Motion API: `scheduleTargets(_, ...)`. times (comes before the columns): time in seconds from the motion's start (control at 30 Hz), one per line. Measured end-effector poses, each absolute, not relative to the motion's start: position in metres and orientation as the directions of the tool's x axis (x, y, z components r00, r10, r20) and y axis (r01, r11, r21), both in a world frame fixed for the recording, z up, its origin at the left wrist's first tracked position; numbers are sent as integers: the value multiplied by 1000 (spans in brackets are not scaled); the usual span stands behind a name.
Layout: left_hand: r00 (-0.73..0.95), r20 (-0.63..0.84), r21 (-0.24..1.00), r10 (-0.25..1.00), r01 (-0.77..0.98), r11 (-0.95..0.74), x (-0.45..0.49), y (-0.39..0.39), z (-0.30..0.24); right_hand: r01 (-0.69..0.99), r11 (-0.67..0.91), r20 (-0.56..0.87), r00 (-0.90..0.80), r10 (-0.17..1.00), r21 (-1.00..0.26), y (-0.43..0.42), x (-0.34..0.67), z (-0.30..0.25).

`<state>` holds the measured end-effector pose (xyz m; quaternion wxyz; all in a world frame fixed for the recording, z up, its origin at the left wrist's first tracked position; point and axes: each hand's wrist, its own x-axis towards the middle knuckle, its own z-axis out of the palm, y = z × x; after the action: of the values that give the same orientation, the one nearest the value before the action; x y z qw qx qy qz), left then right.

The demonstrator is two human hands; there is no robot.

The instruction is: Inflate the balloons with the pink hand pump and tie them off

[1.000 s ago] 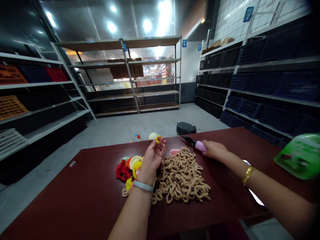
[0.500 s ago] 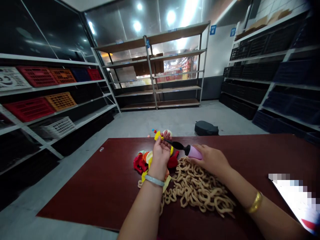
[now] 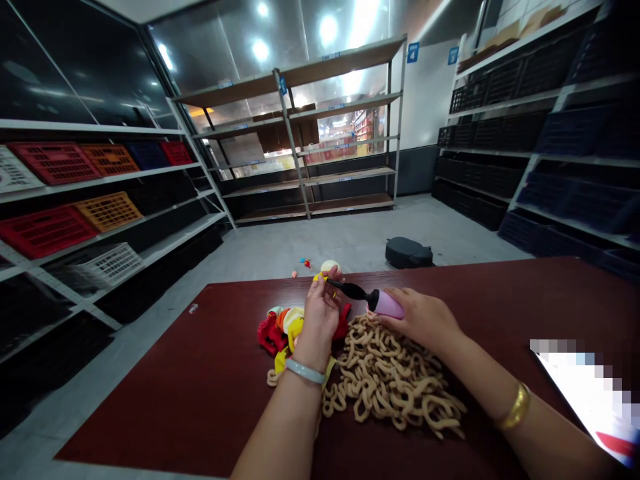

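Observation:
My left hand (image 3: 323, 303) is raised palm up over the table, its fingers pinching a small soft yellow piece (image 3: 319, 277) at the tip of a black nozzle. That nozzle belongs to a pink-and-black hand pump (image 3: 387, 305), with my right hand (image 3: 425, 317) wrapped round its pink body. Under my right hand lies a heap of tan curled, rope-like loops (image 3: 395, 380). Behind and left of my left wrist sits a pile of soft red, yellow, orange and white pieces (image 3: 280, 330), partly hidden by my forearm.
The dark red table (image 3: 165, 387) spans the foreground. A bright-screened device (image 3: 580, 393), partly blurred out, lies at right. Beyond the far edge, a dark grey case (image 3: 409, 253), a pale round thing (image 3: 330, 266) and small coloured bits (image 3: 306, 263) are on the floor. Shelves with crates (image 3: 55, 230) line the sides.
The view has shifted slightly. My left fingers have closed in more round the yellow piece at the nozzle tip, so less of it shows. My right hand keeps its grip on the pump.

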<state>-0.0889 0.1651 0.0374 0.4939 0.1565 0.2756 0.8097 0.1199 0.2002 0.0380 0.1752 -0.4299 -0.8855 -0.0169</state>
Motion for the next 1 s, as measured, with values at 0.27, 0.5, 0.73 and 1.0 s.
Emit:
scheduleTargets(0.27, -423, -12, 664, 906, -681, -309, -71, 162, 37, 771, 620, 351, -546, 761, -146, 201, 123, 34)
scheduleTargets(0.5, -404, -11, 709, 915, -648, -278, -62, 161, 32, 775, 609, 350, -531, 772, -167, 202, 126, 31)
scheduleTargets(0.73, -439, 56, 664, 897, -654, -361, -74, 161, 40, 754, 624, 334, -546, 769, -204, 200, 121, 30)
scheduleTargets(1.0, -405, 57, 569, 913, -738, -363, -73, 161, 44, 723, 642, 350, -550, 758, -256, 199, 121, 29)
